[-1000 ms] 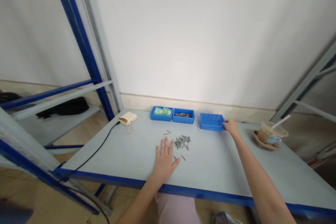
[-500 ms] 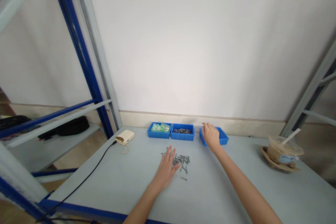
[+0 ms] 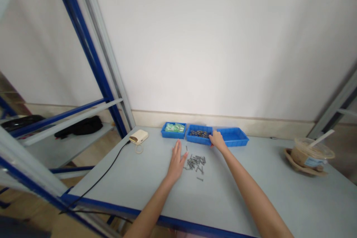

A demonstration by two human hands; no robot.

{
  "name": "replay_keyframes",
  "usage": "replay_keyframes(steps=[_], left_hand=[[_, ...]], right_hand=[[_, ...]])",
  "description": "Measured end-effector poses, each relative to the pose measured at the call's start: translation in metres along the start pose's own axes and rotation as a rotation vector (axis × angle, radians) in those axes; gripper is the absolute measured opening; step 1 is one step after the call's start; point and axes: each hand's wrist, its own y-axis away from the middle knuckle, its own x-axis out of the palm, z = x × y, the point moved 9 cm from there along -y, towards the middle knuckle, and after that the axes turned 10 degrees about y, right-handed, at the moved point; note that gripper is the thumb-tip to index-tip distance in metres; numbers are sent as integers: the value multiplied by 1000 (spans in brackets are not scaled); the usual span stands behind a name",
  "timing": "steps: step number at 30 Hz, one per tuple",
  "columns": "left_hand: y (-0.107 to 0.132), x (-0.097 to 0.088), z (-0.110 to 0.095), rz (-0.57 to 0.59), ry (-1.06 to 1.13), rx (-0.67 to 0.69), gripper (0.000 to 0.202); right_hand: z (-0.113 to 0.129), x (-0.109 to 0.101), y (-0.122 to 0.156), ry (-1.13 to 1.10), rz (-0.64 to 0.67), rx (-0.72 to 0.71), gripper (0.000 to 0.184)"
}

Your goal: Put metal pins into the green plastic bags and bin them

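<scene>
My right hand (image 3: 218, 141) is closed on the right end of the middle blue bin (image 3: 198, 140), thumb at its front corner. Dark screws (image 3: 199, 134) lie inside that bin. My left hand (image 3: 176, 162) lies flat on the table with its fingers stretched out, just left of a loose pile of grey screws (image 3: 196, 161). One screw (image 3: 200, 179) lies apart, nearer to me. To the right of my right hand stands another blue bin (image 3: 235, 142) with nothing visible inside. The left blue bin (image 3: 173, 135) holds green-and-white packets (image 3: 174, 128).
A cream-coloured device (image 3: 139, 136) with a black cable (image 3: 104, 178) sits at the table's left. On the right, a plastic cup (image 3: 311, 154) with a white straw stands in a cardboard holder (image 3: 295, 167). A blue frame post (image 3: 92, 59) rises at the left; a wall (image 3: 212, 44) bounds the back.
My right hand has moved left from the right bin to the end of the middle bin. My left hand has drawn slightly away from the screw pile. The view has shifted a little.
</scene>
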Motion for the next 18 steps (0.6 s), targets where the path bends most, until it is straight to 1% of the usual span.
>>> replay_keyframes(steps=[1,3,4,6,8,10,11,14,16,18], left_hand=[[-7,-4,6,-50,45,-27,55],[-22,-5,15,-107,136,-73,50],[-28,-4,17,-112,178,-91,48],[-38,4,18,-81,281,-118,48],[-43,10,15,-74,403,-126,50],[-42,11,18,-116,531,-154,54],[-41,11,23,-140,587,-181,57],[-38,16,37,-145,707,-247,74],[-37,17,44,-136,751,-252,84],[-36,16,50,-157,800,-247,88]], right_hand=[[-3,-1,6,-17,-13,2,23],[-9,-4,20,-50,-39,10,25],[-10,-5,27,-63,-55,12,26],[-11,-9,39,-73,-108,15,30],[-5,-12,49,-106,-206,-6,32],[7,-13,57,-196,-310,-64,32],[14,-10,59,-257,-342,-100,32],[30,10,58,-390,-335,-173,37],[38,24,55,-392,-290,-215,40],[45,34,52,-341,-237,-279,42]])
